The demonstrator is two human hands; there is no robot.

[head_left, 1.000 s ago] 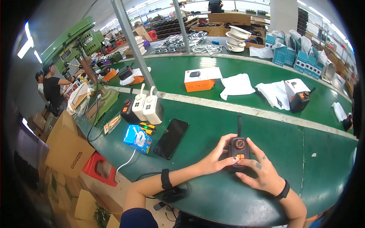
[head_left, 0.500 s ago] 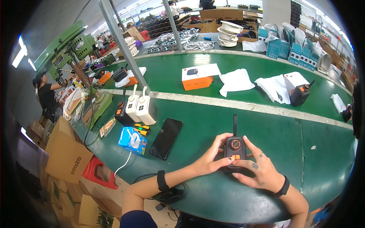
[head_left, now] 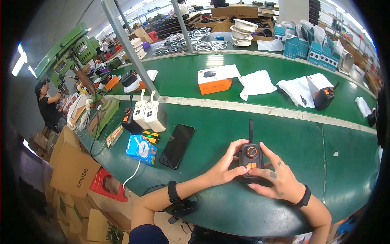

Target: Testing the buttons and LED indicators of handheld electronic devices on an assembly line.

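Between my two hands stands a small black boxy device (head_left: 251,151) with an orange-ringed round knob, orange buttons and a black strap loop sticking up. My left hand (head_left: 227,167) grips its left side, fingers at the top corner and thumb on the orange buttons. On its right side my right hand (head_left: 280,179) holds it, one finger reaching across the lower front by the buttons and the thumb below. Its lower end is partly hidden by my fingers. To the left lies a dark smartphone (head_left: 177,146).
Two white devices (head_left: 154,117) and a black one (head_left: 129,121) stand left, near a blue box (head_left: 141,149). Beyond the pale rail, a green belt (head_left: 178,79) carries an orange-and-white box (head_left: 215,84), white bags (head_left: 257,84) and another black device (head_left: 324,99). A green drill press (head_left: 77,53) stands far left.
The box, bags and black device on the belt have shifted slightly right. My hands keep nearly the same hold on the device, and the view has shifted a little.
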